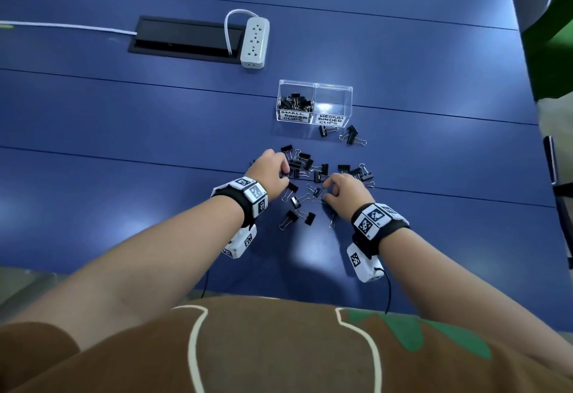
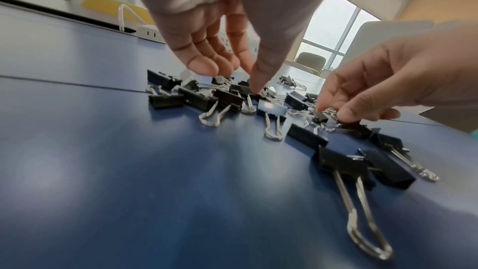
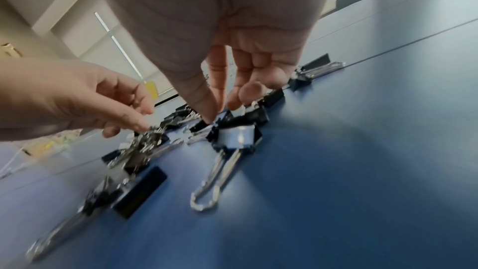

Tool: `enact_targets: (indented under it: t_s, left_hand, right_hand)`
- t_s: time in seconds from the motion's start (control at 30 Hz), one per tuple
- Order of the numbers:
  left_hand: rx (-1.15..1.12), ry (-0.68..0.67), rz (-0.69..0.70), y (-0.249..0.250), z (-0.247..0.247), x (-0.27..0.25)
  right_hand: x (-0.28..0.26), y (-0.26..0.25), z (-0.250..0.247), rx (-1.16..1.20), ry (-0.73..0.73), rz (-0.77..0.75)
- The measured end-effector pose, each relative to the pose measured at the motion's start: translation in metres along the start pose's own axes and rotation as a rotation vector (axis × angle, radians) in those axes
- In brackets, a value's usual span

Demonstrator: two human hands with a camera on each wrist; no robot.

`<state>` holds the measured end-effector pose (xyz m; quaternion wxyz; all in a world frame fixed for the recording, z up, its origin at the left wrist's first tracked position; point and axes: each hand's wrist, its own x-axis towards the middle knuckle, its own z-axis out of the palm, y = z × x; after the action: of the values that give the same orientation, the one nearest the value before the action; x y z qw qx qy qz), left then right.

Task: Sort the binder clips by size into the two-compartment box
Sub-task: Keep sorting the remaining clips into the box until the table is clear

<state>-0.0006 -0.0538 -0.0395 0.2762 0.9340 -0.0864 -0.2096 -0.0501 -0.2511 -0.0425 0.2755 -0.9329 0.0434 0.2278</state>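
Note:
A clear two-compartment box (image 1: 314, 87) stands on the blue table. Its left half, labelled SMALL BINDER CLIPS, holds several small black clips (image 1: 294, 102); the half labelled MEDIUM holds none. Nearer me lies a scattered pile of black binder clips (image 1: 310, 172) of both sizes. My left hand (image 1: 286, 172) reaches into the pile's left side, thumb and forefinger closing on a small clip (image 2: 254, 95). My right hand (image 1: 324, 189) works the pile's near middle and pinches another small clip (image 3: 200, 126) between thumb and forefinger, seen also in the left wrist view (image 2: 323, 115).
Two medium clips (image 1: 352, 135) lie just in front of the box. A white power strip (image 1: 255, 42) and a black cable hatch (image 1: 186, 40) sit far left of it. The table edge (image 1: 527, 82) runs down the right side.

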Motion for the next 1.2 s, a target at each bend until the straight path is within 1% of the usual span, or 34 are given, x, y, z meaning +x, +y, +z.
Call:
enact_targets:
  t_s: [0.07,0.2,0.37,0.47,0.57,0.7,0.8,0.93,1.03,1.2]
  left_hand:
    - [0.024,0.009,-0.001,0.000,-0.002,0.003]
    - [0.091,-0.036,0.073,0.010,0.002,0.008]
    - [0.183,-0.050,0.047,0.016,0.014,0.013]
    - [0.213,-0.063,0.044,0.018,0.017,0.015]
    - [0.188,-0.066,0.060,0.018,0.016,0.016]
    - [0.111,-0.075,0.075,0.019,0.012,0.015]
    - [-0.017,-0.022,0.008,0.017,0.006,0.012]
    - [-0.210,0.094,-0.114,0.007,-0.007,0.010]
    - [-0.285,0.148,-0.198,-0.004,-0.019,0.010]
    - [-0.379,0.158,-0.286,-0.020,-0.027,0.006]
  right_hand:
    - [0.000,0.005,-0.006,0.053,0.052,0.010]
    - [-0.006,0.017,-0.016,0.146,0.113,0.072]
    - [-0.019,0.026,-0.010,0.050,0.035,0.092]
    - [-0.022,0.026,-0.006,0.043,0.034,0.077]
    - [-0.020,0.024,-0.003,0.042,0.049,0.064]
    - [-0.012,0.017,0.001,0.012,0.049,0.086]
    - [-0.006,0.010,-0.002,-0.019,0.045,0.085]
    - [0.002,0.004,-0.011,0.010,0.116,0.111]
    - [0.005,-0.007,-0.009,-0.020,0.113,0.027]
    - [0.012,-0.022,0.006,-0.055,0.064,-0.080]
